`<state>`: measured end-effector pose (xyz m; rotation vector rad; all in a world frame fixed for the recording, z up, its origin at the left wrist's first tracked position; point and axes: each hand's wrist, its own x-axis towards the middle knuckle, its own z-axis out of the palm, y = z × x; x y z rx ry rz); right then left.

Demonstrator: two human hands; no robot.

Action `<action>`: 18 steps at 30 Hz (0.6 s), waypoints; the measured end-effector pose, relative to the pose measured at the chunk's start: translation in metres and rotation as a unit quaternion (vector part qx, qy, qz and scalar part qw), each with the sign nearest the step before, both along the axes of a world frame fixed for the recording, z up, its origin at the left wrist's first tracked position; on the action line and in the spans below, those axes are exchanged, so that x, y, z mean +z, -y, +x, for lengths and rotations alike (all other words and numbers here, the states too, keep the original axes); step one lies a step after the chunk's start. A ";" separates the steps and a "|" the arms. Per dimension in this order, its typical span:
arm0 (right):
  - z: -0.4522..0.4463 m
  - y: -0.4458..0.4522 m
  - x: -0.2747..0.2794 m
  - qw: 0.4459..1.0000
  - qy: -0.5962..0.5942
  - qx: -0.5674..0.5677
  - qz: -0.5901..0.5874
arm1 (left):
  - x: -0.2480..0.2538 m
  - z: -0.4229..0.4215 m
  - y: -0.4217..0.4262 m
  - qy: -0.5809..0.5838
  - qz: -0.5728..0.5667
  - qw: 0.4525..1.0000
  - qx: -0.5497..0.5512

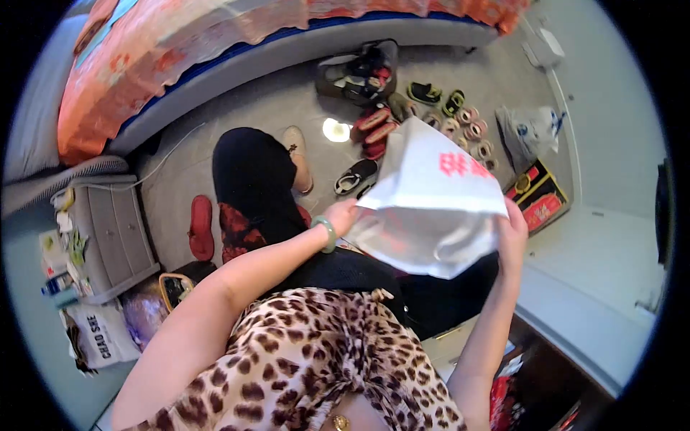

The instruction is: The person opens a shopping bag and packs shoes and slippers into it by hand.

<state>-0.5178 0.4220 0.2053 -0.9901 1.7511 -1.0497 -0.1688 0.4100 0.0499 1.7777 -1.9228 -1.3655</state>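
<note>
A white bag (435, 190) with red print is stretched between my two hands above my lap, its wide mouth facing me. My left hand (343, 218), below a green bangle, pinches the bag's left edge. On the opposite edge, my right hand (512, 233) grips the rim, with its fingers partly behind the material. Through the mouth I see a pale inside with creases; nothing in it can be made out. Just beyond the bag, a black shoe with a white sole (355, 177) and red shoes (374, 131) lie on the floor.
Several small shoes (474, 123) stand beyond the bag, near a grey bag (359, 72) of items. To the right are a white plastic bag (528, 133) and a black, yellow and red box (537, 197). A red slipper (202, 228) lies left, beside a grey nightstand (115, 223).
</note>
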 end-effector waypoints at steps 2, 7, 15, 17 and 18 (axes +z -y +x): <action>-0.019 -0.020 -0.005 0.999 -0.044 -0.026 -0.007 | 0.029 -0.006 0.008 -0.032 0.001 0.999 -0.023; -0.033 -0.021 -0.015 0.994 -0.097 -0.050 0.018 | 0.081 -0.017 0.026 -0.121 -0.023 0.992 -0.017; 0.067 0.139 0.039 0.919 -0.326 0.205 -0.082 | 0.192 0.064 0.086 -0.348 0.061 0.903 0.244; 0.109 0.191 0.060 0.879 -0.341 0.273 -0.194 | 0.217 0.097 0.089 -0.361 0.009 0.886 0.292; 0.128 0.222 0.067 0.847 -0.375 0.312 -0.211 | 0.225 0.112 0.090 -0.348 -0.003 0.882 0.319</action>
